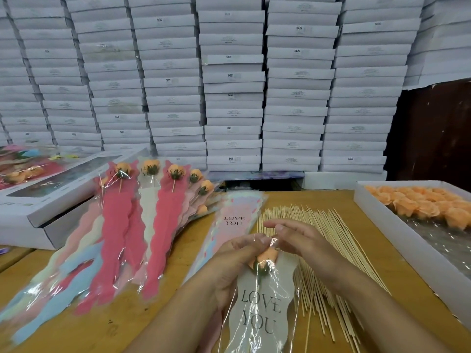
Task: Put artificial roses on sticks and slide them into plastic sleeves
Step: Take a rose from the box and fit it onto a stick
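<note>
An orange artificial rose [265,256] with a green calyx sits inside a clear plastic sleeve [260,314] printed "LOVE YOU", low in the middle. My left hand [234,261] grips the sleeve beside the rose. My right hand [295,238] pinches the sleeve's top edge above the rose. The stick is mostly hidden in the sleeve. Loose wooden sticks [318,245] lie spread on the table under my right hand.
A white tray [387,230] at the right holds several orange rose heads [418,205]. Finished sleeved roses [142,212] fan out at the left over a white box [38,207]. Empty sleeves [229,220] lie ahead. Stacked white boxes [229,85] wall the back.
</note>
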